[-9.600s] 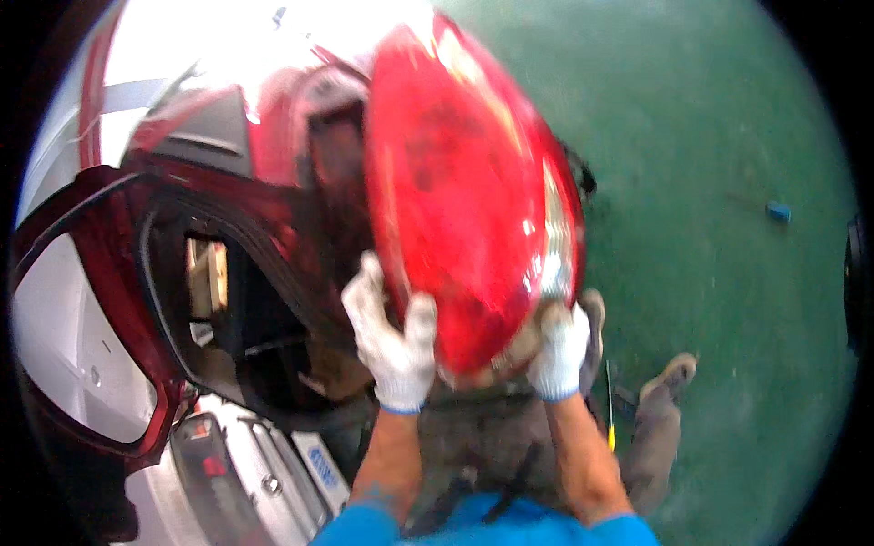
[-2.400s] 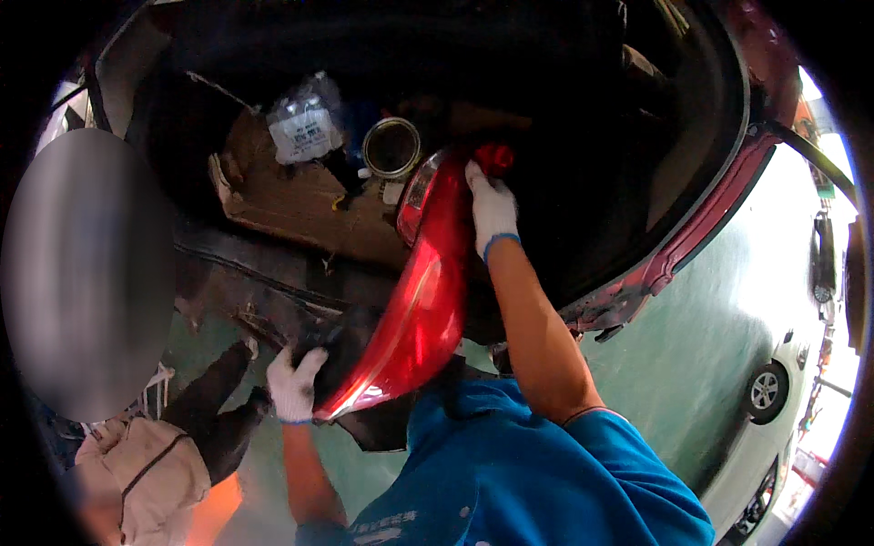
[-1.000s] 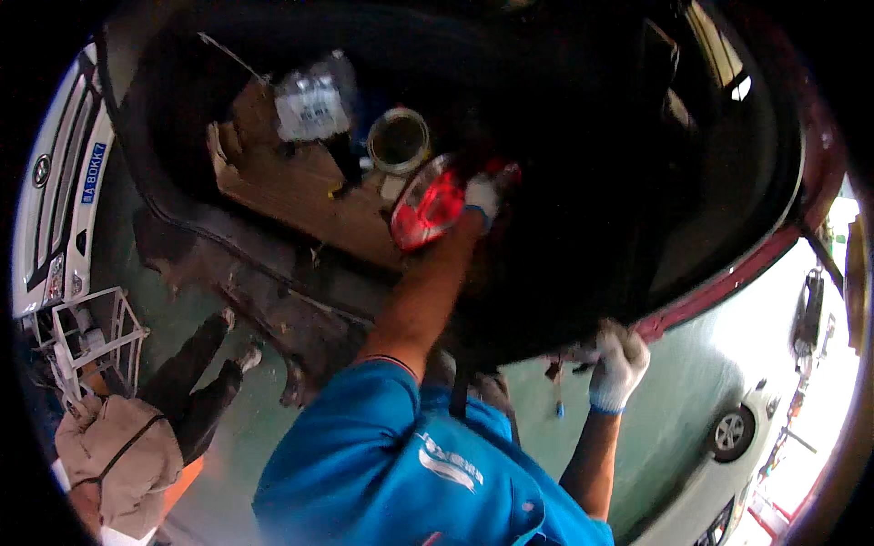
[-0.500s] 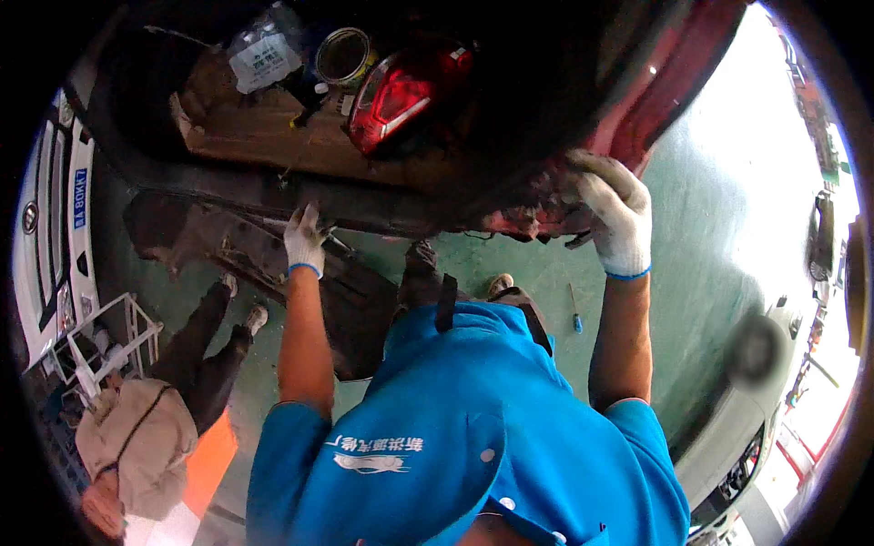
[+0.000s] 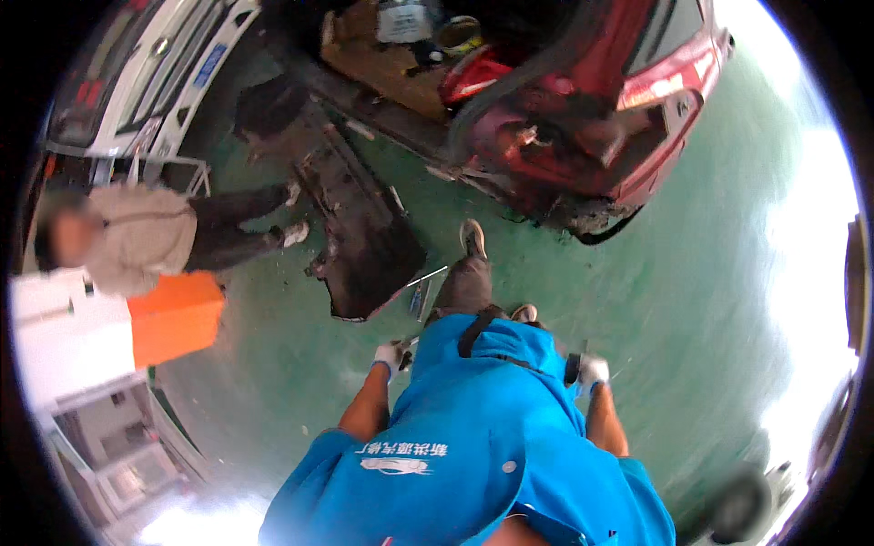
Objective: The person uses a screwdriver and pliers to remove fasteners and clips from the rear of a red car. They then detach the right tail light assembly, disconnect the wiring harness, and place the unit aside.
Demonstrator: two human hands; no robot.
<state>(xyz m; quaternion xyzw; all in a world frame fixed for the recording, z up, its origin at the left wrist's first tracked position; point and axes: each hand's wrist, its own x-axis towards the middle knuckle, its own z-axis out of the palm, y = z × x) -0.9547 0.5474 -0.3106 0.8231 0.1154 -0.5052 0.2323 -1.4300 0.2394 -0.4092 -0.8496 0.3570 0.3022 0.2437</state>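
Observation:
My left hand [image 5: 391,355], in a white knit glove, hangs beside my left hip. Its fingers are closed around a small dark thing with a metal end, too small to name. My right hand [image 5: 594,369], gloved too, is curled at my right hip against a dark object [image 5: 572,369] whose kind I cannot make out. Ahead stands a red car [image 5: 583,155] with its rear corner torn and its trunk uncovered. A red tail light [image 5: 475,76] lies inside the trunk. On the floor, a long dark bumper [image 5: 360,227] lies left of my feet.
Near the bumper's end lie a metal rod [image 5: 428,276] and a flat blue-grey item [image 5: 420,300]. A person [image 5: 150,227] stands at the left by an orange box [image 5: 177,318]. A white vehicle [image 5: 173,73] is behind. The trunk holds a plastic bag [image 5: 403,20] and a round can [image 5: 460,35].
Both hands have left the car's rear edge and dropped to my hips. I have stepped back and turned, so the damaged corner and the whole bumper now show.

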